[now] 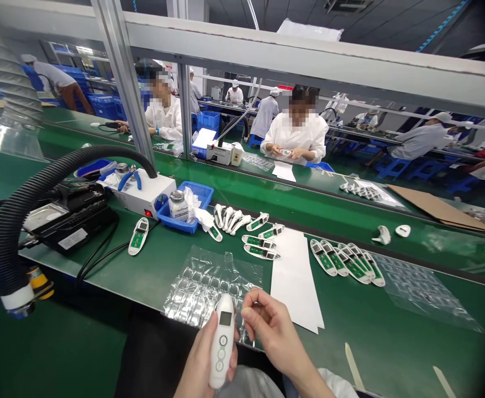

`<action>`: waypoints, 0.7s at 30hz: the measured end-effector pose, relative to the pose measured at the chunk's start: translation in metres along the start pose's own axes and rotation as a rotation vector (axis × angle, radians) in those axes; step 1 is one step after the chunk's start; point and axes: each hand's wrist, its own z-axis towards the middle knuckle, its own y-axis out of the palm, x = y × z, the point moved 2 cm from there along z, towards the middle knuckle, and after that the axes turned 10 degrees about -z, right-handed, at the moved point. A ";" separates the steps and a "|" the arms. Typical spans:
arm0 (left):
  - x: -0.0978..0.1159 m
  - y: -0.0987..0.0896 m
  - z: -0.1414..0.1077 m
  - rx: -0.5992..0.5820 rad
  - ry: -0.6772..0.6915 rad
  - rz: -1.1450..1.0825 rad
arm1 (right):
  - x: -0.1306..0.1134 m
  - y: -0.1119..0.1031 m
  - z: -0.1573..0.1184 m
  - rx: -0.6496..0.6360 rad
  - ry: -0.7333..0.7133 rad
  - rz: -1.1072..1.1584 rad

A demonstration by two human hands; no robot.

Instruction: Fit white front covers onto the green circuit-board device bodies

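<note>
My left hand (199, 354) is wrapped round a white handheld device (222, 345) that looks like a thermometer. It stands nearly upright, with a small grey screen near the top and a column of round buttons below. Just right of it, my right hand (273, 329) is closed in a pinch; whatever is between its fingertips is too small or hidden to make out. Under and behind both hands lies a clear plastic blister sheet (209, 282) with rows of square pockets. White paper sheets (292, 271) lie beyond my right hand.
Open device halves with green circuit boards (346, 261) lie in a row at right. A blue tray (203, 193) holds a bottle (178, 204) and tissues. A black fume hose (2, 243) arches at left. Another clear sheet (428, 290) lies far right. Co-workers sit across the bench.
</note>
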 end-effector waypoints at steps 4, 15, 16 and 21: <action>-0.003 -0.002 0.002 0.043 0.028 0.020 | -0.006 0.009 -0.004 -0.025 -0.065 -0.214; -0.008 -0.005 0.005 0.060 0.028 0.028 | -0.005 0.013 -0.003 0.006 -0.114 -0.376; -0.009 -0.006 0.005 0.058 0.028 0.033 | -0.004 0.013 -0.003 0.006 -0.115 -0.376; -0.012 -0.009 0.007 0.045 0.024 0.061 | -0.006 0.013 -0.004 0.014 -0.123 -0.403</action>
